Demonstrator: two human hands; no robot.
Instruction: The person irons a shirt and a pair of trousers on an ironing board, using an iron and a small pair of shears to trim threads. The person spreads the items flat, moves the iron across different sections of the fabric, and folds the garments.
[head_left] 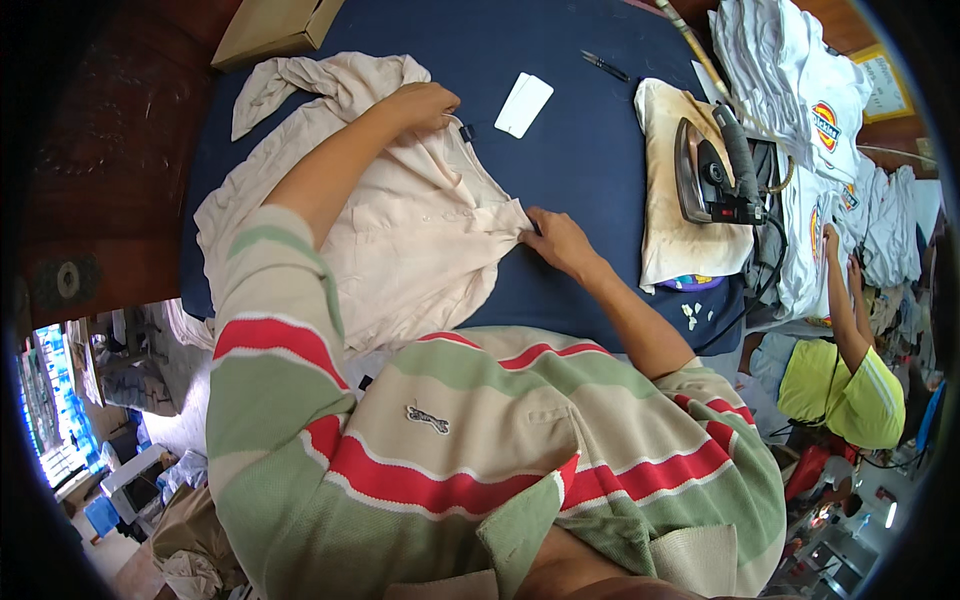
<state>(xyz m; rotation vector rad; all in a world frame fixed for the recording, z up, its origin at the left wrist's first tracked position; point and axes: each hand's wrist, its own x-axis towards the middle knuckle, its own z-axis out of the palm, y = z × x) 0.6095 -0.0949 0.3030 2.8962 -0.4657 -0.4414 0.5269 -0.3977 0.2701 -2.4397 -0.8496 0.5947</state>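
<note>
A pale cream shirt (400,265) lies rumpled across a dark blue padded table (590,140), one sleeve stretched toward the far left. My left hand (422,106) is closed on the cloth at its far edge, beside a small dark label. Nearer to me and to the right, my right hand (562,242) pinches the shirt at a gathered corner, its fingertips on the fabric. Between the two hands the edge of the shirt runs slantwise, and a few small buttons show on it. Folds hide part of the left fingers.
An iron (738,165) rests on a scorched cream pad (660,225) at the right. Beyond it are stacked white T-shirts (765,70). White cards (523,104) and thread snips (606,66) lie farther back. A cardboard box (275,32) is far left. At right stands another person in yellow (845,390).
</note>
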